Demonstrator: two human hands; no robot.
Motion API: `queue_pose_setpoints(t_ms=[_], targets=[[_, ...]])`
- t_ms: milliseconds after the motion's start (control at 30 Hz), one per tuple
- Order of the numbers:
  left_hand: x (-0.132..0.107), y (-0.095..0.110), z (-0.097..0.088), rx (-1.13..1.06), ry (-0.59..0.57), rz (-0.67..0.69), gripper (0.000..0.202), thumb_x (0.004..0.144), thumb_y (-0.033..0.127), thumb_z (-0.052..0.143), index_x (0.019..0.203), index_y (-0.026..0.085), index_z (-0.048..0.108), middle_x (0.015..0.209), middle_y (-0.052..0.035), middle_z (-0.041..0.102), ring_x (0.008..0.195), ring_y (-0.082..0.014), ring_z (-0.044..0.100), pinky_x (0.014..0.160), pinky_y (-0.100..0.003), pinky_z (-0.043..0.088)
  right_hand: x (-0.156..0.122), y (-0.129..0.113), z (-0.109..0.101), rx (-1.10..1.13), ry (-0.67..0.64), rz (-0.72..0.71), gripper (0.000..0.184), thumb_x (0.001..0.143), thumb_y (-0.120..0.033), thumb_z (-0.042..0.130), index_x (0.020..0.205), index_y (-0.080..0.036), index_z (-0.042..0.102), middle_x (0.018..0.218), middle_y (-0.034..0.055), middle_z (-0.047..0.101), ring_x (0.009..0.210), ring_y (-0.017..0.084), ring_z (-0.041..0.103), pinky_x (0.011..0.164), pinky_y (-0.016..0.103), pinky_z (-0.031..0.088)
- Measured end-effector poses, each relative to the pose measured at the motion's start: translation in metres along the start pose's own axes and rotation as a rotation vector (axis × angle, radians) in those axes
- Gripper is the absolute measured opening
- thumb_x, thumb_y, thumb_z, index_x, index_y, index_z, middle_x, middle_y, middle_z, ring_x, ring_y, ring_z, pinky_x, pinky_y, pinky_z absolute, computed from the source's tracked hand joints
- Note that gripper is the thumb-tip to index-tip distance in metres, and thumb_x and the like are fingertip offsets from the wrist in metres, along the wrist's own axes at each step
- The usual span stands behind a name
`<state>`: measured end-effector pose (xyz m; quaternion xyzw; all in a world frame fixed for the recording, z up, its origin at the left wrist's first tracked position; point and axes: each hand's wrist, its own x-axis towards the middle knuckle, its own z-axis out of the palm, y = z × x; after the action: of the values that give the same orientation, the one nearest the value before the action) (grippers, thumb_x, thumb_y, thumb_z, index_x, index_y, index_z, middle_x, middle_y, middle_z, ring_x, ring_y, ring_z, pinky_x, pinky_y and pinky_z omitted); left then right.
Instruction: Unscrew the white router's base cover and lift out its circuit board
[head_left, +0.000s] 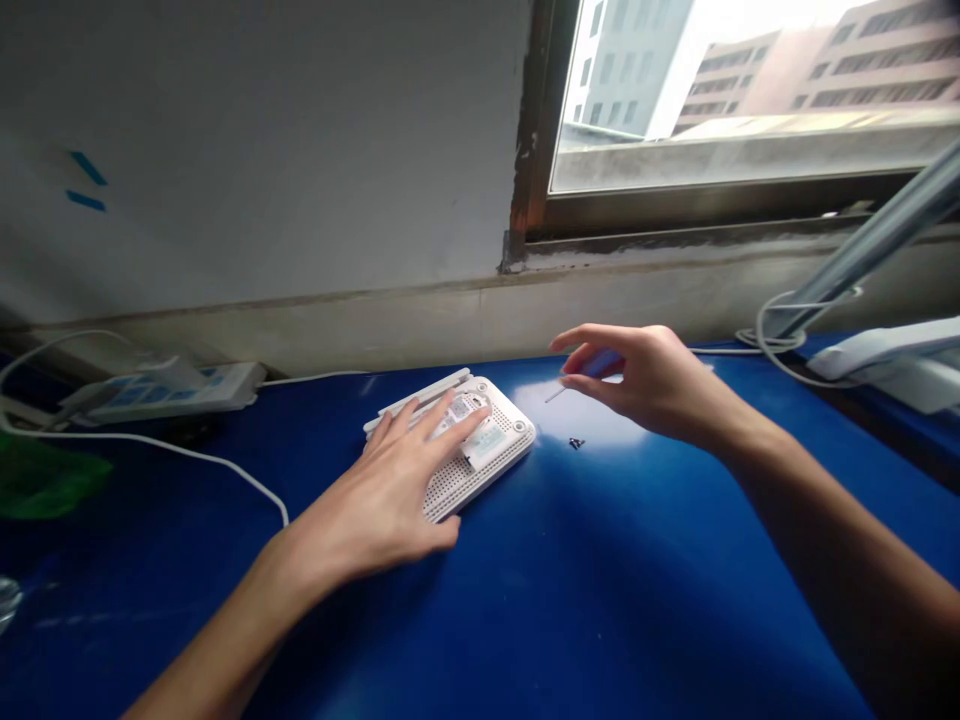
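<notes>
A white Wi-Fi router point(517, 405) lies on the blue table, its vented, labelled face up and its antennas point(431, 388) folded along the far side. My left hand point(397, 475) rests across it with fingers spread and thumb at the near edge, covering much of the left part. To the right, my right hand point(645, 385) is closed in a pinch above the table. From its fingertips a thin metal shaft point(555, 394) of a screwdriver points down and left; most of the handle is hidden. Several small dark screws point(576, 442) lie in a little pile between router and right hand.
At the back left stands a white power strip point(180, 390) with a plug and a white cable point(225, 462). Green plastic point(52, 478) lies at the left. A metal pole point(862, 250) with wound cable rises on the right, by a white object point(892, 360). Wall and window border the back.
</notes>
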<state>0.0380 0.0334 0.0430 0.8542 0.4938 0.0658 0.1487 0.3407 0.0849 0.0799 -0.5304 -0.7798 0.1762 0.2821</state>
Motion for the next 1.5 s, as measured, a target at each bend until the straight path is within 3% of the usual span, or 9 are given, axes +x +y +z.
queue_pose_setpoints(t_ms=[100, 200, 300, 467, 733, 867, 1067, 1267, 1500], targets=[[-0.004, -0.01, 0.01, 0.024, 0.148, -0.11, 0.098, 0.076, 0.056, 0.085, 0.163, 0.036, 0.046, 0.168, -0.0165, 0.044, 0.155, -0.0497, 0.036, 0.12, -0.071, 0.037, -0.011, -0.006, 0.018, 0.147, 0.205, 0.051, 0.029, 0.089, -0.037, 0.078, 0.113, -0.022, 0.079, 0.095, 0.007, 0.082, 0.083, 0.025, 0.08, 0.077, 0.04, 0.066], [-0.006, -0.016, 0.017, -0.011, 0.184, -0.052, 0.099, 0.074, 0.052, 0.089, 0.162, 0.035, 0.047, 0.162, -0.014, 0.052, 0.154, -0.0449, 0.039, 0.124, -0.067, 0.035, -0.024, -0.012, 0.033, 0.271, 0.377, 0.115, 0.028, 0.087, -0.042, 0.081, 0.107, -0.022, 0.08, 0.099, 0.009, 0.083, 0.091, 0.029, 0.08, 0.083, 0.045, 0.068], [-0.009, -0.024, 0.015, -0.078, 0.094, 0.03, 0.106, 0.072, 0.037, 0.091, 0.164, 0.041, 0.039, 0.169, -0.0086, 0.044, 0.16, -0.0443, 0.028, 0.126, -0.068, 0.029, -0.035, -0.014, 0.042, 0.377, 0.434, 0.157, 0.028, 0.085, -0.043, 0.084, 0.104, -0.023, 0.08, 0.098, 0.008, 0.083, 0.089, 0.029, 0.081, 0.082, 0.046, 0.069], [-0.012, -0.028, 0.02, -0.099, 0.123, 0.105, 0.101, 0.076, 0.043, 0.091, 0.163, 0.041, 0.041, 0.17, -0.0076, 0.044, 0.16, -0.0427, 0.031, 0.129, -0.073, 0.012, -0.043, -0.019, 0.049, 0.531, 0.387, 0.191, 0.03, 0.081, -0.047, 0.088, 0.1, -0.024, 0.079, 0.097, 0.0076, 0.083, 0.085, 0.029, 0.082, 0.078, 0.044, 0.071], [-0.008, -0.028, 0.033, -0.136, 0.275, 0.159, 0.116, 0.075, 0.069, 0.087, 0.167, 0.019, 0.035, 0.163, -0.0174, 0.051, 0.152, -0.0389, 0.045, 0.132, -0.064, 0.017, -0.044, -0.025, 0.057, 0.735, 0.166, 0.203, 0.036, 0.074, -0.043, 0.095, 0.099, -0.022, 0.078, 0.094, 0.0079, 0.084, 0.081, 0.027, 0.083, 0.074, 0.037, 0.07], [-0.011, -0.026, 0.033, -0.171, 0.363, 0.207, 0.079, 0.091, 0.054, 0.078, 0.157, 0.019, 0.052, 0.154, -0.0136, 0.063, 0.15, -0.0373, 0.048, 0.132, -0.065, 0.02, -0.046, -0.031, 0.061, 0.811, 0.11, 0.212, 0.038, 0.072, -0.044, 0.095, 0.097, -0.021, 0.077, 0.092, 0.0082, 0.084, 0.078, 0.027, 0.082, 0.073, 0.038, 0.069], [-0.016, -0.007, 0.035, -0.297, 0.579, 0.321, 0.021, 0.099, 0.022, 0.074, 0.119, 0.023, 0.078, 0.115, -0.0056, 0.082, 0.127, -0.0298, 0.063, 0.11, -0.049, 0.053, -0.05, -0.04, 0.067, 0.843, 0.009, 0.159, 0.036, 0.073, -0.042, 0.095, 0.096, -0.022, 0.077, 0.09, 0.0073, 0.084, 0.074, 0.026, 0.081, 0.068, 0.038, 0.07], [-0.016, -0.001, 0.035, -0.437, 0.607, 0.331, 0.018, 0.097, 0.013, 0.074, 0.108, 0.025, 0.083, 0.103, -0.0021, 0.084, 0.117, -0.0273, 0.067, 0.104, -0.046, 0.056, -0.051, -0.041, 0.074, 0.859, 0.011, 0.152, 0.033, 0.076, -0.041, 0.093, 0.097, -0.021, 0.076, 0.09, 0.0071, 0.083, 0.074, 0.024, 0.081, 0.069, 0.036, 0.069], [-0.017, -0.005, 0.031, -0.78, 0.6, 0.129, 0.015, 0.092, 0.019, 0.08, 0.102, 0.027, 0.087, 0.103, -0.0037, 0.084, 0.11, -0.0248, 0.073, 0.099, -0.039, 0.059, -0.051, -0.041, 0.075, 0.854, -0.042, 0.173, 0.026, 0.079, -0.039, 0.091, 0.095, -0.022, 0.078, 0.08, 0.0014, 0.076, 0.061, 0.016, 0.071, 0.055, 0.027, 0.06]])
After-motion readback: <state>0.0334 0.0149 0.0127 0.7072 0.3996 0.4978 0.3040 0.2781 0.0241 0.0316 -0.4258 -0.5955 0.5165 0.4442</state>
